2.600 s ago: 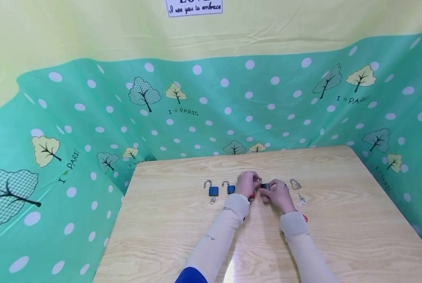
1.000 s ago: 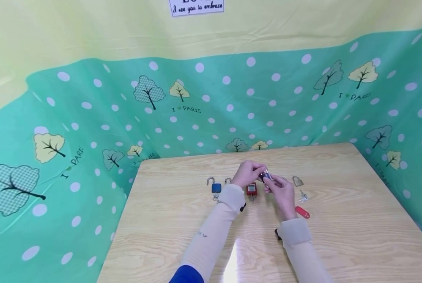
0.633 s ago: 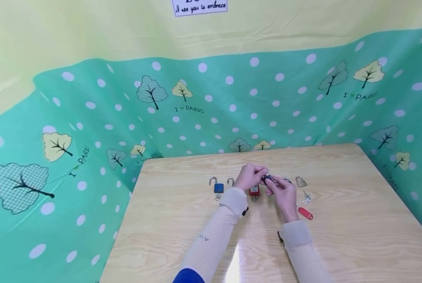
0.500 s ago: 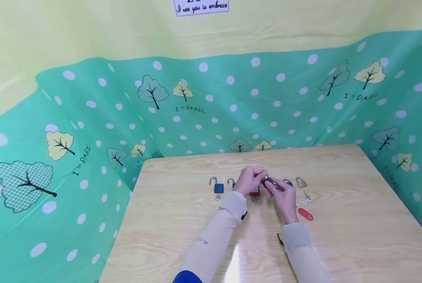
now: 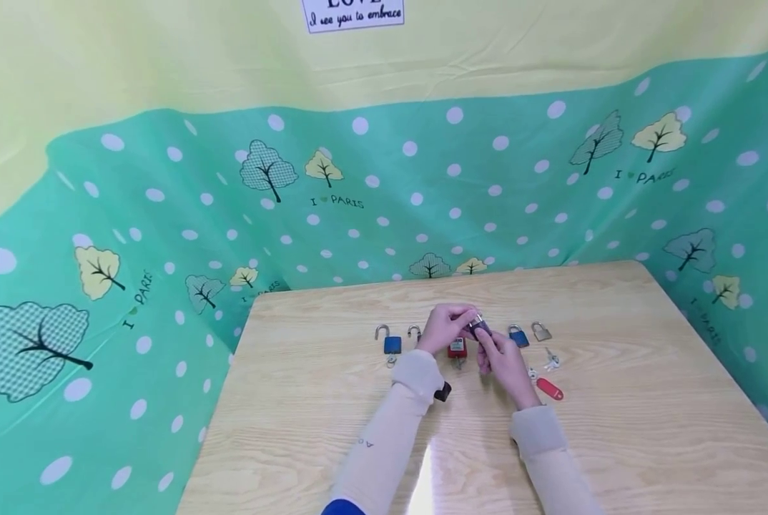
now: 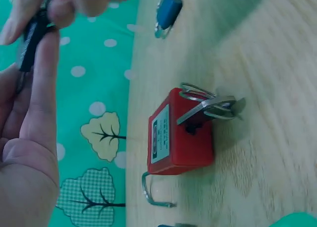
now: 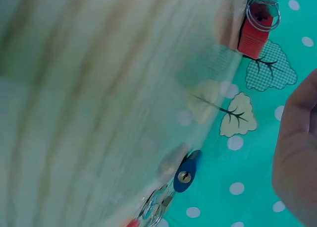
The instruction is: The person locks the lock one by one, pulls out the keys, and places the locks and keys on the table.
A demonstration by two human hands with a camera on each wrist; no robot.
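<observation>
A small dark padlock (image 5: 479,327) is held between both hands, tilted, its metal shackle toward the upper left. My left hand (image 5: 444,327) pinches it at the shackle side. My right hand (image 5: 503,360) grips its body with thumb and fingers. In the left wrist view the black padlock body (image 6: 33,41) shows edge-on between the fingertips; whether the shackle is locked cannot be seen. Just below the hands a red padlock (image 5: 458,348) lies on the table, a key (image 6: 205,108) on rings in its keyhole. The right wrist view catches only part of my right hand (image 7: 299,157).
Left of the hands lie a blue padlock (image 5: 392,345) with its shackle swung out and another shackle (image 5: 414,332), its body hidden. To the right are a blue padlock (image 5: 518,336), a silver padlock (image 5: 541,331), keys (image 5: 553,360) and a red key tag (image 5: 549,388) on the wooden table (image 5: 622,429).
Since the earliest frame, both hands have lifted the dark padlock off the table area and tilted it. The right hand has shifted, uncovering the blue padlock at right. The head view moves slightly.
</observation>
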